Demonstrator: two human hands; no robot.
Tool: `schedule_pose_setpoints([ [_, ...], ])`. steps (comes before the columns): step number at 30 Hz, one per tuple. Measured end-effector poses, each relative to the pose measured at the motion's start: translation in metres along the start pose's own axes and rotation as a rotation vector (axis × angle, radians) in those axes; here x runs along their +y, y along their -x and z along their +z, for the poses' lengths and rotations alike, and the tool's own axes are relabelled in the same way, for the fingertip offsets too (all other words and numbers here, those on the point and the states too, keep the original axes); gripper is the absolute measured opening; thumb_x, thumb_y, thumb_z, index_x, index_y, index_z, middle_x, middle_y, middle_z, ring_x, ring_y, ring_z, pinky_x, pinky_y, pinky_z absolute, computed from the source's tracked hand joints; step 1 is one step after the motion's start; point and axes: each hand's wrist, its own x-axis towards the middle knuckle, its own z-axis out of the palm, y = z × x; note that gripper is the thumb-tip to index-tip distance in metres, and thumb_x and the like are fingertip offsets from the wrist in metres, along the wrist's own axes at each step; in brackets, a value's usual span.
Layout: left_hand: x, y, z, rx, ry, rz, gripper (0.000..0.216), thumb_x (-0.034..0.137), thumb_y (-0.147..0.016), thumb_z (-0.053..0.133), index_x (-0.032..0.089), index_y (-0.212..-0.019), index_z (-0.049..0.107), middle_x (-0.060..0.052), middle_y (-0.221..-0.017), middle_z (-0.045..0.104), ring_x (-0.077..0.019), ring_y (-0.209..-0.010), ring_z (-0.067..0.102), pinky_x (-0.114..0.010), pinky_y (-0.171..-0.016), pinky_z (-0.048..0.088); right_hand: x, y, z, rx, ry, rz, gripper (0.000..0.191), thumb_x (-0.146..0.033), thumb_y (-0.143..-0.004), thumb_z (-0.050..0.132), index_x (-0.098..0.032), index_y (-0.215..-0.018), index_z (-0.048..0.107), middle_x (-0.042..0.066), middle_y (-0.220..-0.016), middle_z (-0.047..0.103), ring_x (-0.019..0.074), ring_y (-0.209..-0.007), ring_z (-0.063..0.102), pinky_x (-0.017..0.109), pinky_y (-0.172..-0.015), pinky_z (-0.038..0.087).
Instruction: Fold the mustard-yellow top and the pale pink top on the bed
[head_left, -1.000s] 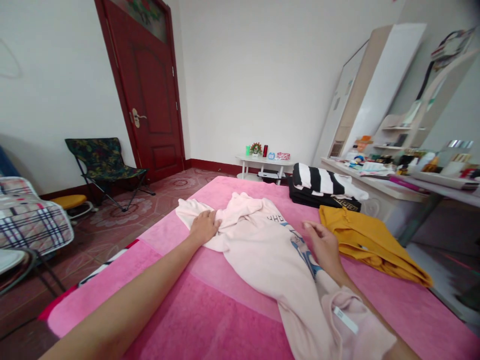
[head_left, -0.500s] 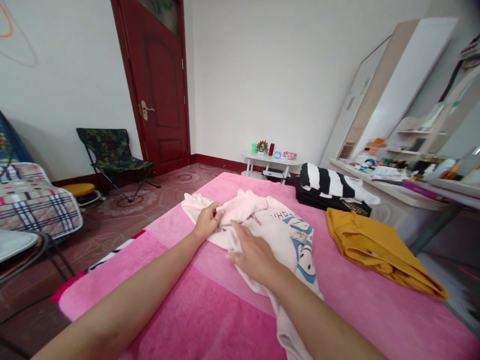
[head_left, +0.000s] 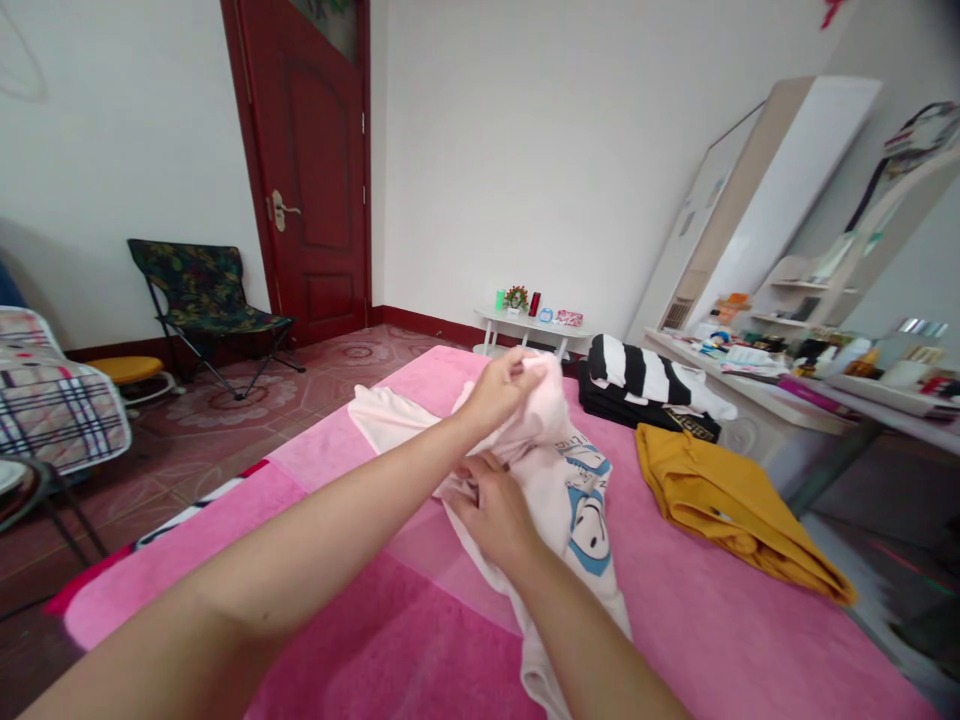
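We see two main risks. Our left hand [head_left: 504, 388] pinches a raised fold of the pale pink sweatshirt [head_left: 551, 490] near the middle of the frame; if those fingertips have caught only a thin edge, the cloth could slip out and drop in a heap. Our right hand [head_left: 491, 508], just below, sits against the sweatshirt with its fingers curled; whether they grip cloth or merely press on it, we cannot tell. If they only press, a strong pull by the left could drag the body of the garment askew and rumple it. Our forearms also lie close together, so they could get in each other's way.

The sweatshirt is in the centre of the frame, on the pink plush blanket [head_left: 697, 630]. It looks soft and slack, bunched around our hands, with one sleeve [head_left: 394, 412] stretching towards the left and a narrow, crumpled length trailing to the bottom edge. To the right of our hands, its front shows dark lettering above a blue-and-white cartoon print [head_left: 590, 525], partly creased.
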Motion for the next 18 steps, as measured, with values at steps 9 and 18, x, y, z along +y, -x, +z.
schedule_pose_setpoints([
  [9, -0.039, 0.036, 0.006, -0.111, -0.323, -0.163, 0.029, 0.031, -0.083, 0.056, 0.015, -0.107, 0.059, -0.009, -0.111, 0.063, -0.0188, -0.096, 0.060, -0.031, -0.087, 0.046, 0.071, 0.000, -0.038, 0.356, -0.413, 0.321, 0.041, -0.037, -0.075, 0.057, -0.018, -0.111, 0.059, 0.006, -0.092, 0.067, 0.0169, -0.065, 0.060, 0.031, -0.062, 0.049],
  [18, -0.029, 0.070, -0.123, -0.671, -0.954, -0.203, 0.038, 0.044, -0.067, 0.069, 0.020, -0.096, 0.067, -0.006, -0.100, 0.068, -0.0244, -0.094, 0.061, -0.030, -0.085, 0.043, 0.079, -0.002, -0.031, 0.367, -0.414, 0.350, 0.043, -0.038, -0.069, 0.064, -0.017, -0.106, 0.063, 0.007, -0.093, 0.066, 0.0160, -0.064, 0.061, 0.031, -0.061, 0.051],
])
